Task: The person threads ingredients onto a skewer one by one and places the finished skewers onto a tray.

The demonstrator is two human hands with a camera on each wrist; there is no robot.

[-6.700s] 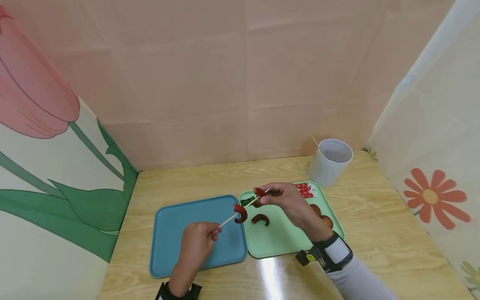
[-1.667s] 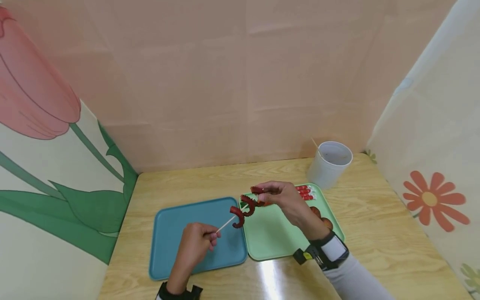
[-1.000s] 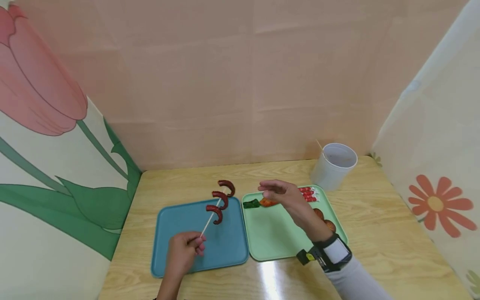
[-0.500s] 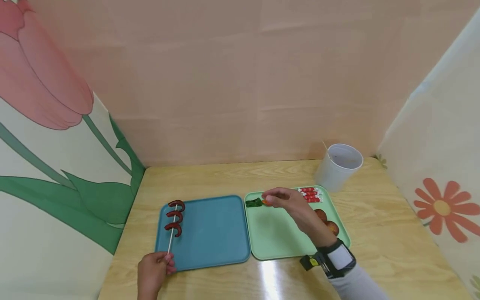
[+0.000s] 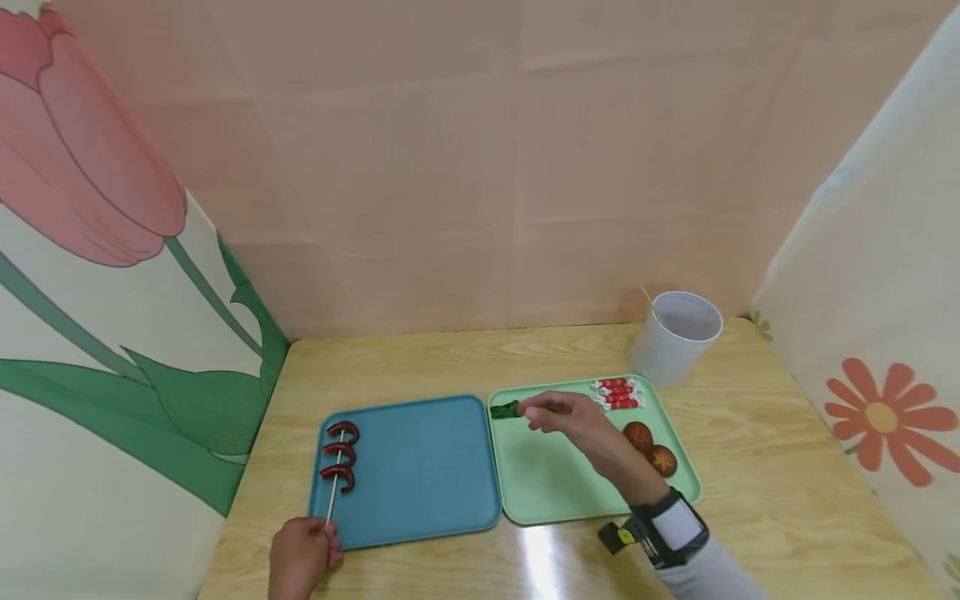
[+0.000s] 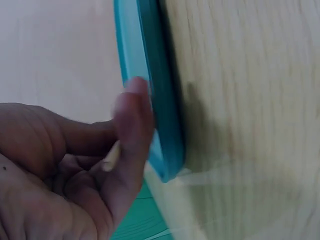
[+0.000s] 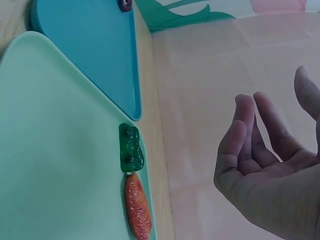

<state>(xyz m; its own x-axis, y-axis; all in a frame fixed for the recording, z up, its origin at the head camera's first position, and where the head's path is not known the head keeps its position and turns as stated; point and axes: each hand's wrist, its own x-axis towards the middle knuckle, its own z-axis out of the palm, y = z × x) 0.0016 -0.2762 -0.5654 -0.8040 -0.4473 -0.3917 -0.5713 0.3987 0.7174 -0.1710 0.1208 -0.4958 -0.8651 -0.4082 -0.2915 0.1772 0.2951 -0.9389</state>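
My left hand pinches the bare lower end of a wooden skewer at the near left corner of the blue tray. Threaded along the skewer are three curled, dark red octopus tentacles, which overlap the tray's left side. In the left wrist view the stick's end pokes out between thumb and fingers beside the tray's rim. Over the green tray my right hand hovers with loosely bent fingers and nothing in them. A green pepper piece and an orange-red, carrot-shaped piece lie near that tray's edge.
Several red-and-white wrapped sticks and two brown, mushroom-like rounds lie on the green tray's right part. Behind it stands a white bucket with a thin stick leaning out. Printed cloth walls enclose the wooden table.
A third tentacle, earlier lying on the green tray, was pushed onto the skewer by my right hand, which then let go. My left hand carried the skewer left and lowered it over the blue tray.
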